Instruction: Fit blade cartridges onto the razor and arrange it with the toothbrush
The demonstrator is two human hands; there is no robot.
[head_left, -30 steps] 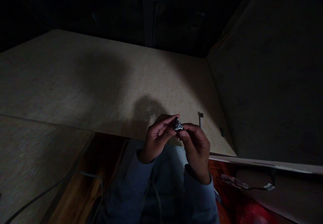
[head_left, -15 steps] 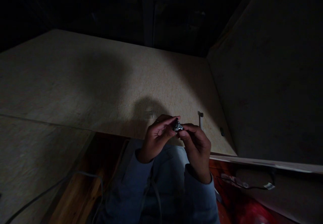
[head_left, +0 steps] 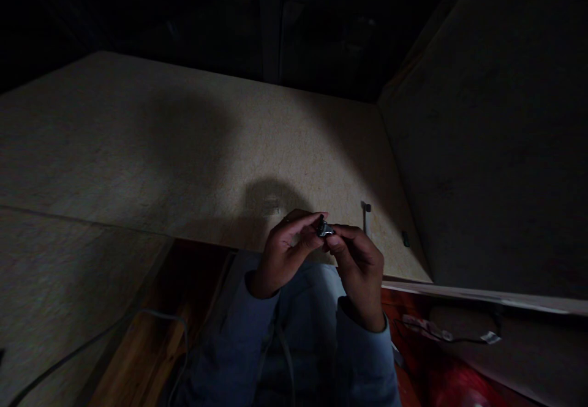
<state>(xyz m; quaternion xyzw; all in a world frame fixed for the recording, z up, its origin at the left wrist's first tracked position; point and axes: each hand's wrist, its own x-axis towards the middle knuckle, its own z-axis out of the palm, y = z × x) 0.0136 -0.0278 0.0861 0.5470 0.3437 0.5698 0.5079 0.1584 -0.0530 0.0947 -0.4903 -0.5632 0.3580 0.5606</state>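
Note:
My left hand (head_left: 285,254) and my right hand (head_left: 361,269) meet in front of me, just over the near edge of a pale speckled board (head_left: 193,150). Between their fingertips they pinch a small shiny metal piece (head_left: 324,229); it is too small and dim to name. Both hands have the fingers curled in around it. My blue sleeves run down to the bottom of the picture.
A small upright peg (head_left: 366,211) and a dark bit (head_left: 405,238) sit on the board near its right edge. A second board (head_left: 487,150) rises on the right. A grey cable (head_left: 138,321) lies over wooden planks below. Something red (head_left: 441,382) is at lower right.
Almost nothing: the hands shifted a touch and the metal piece turned slightly between the fingertips.

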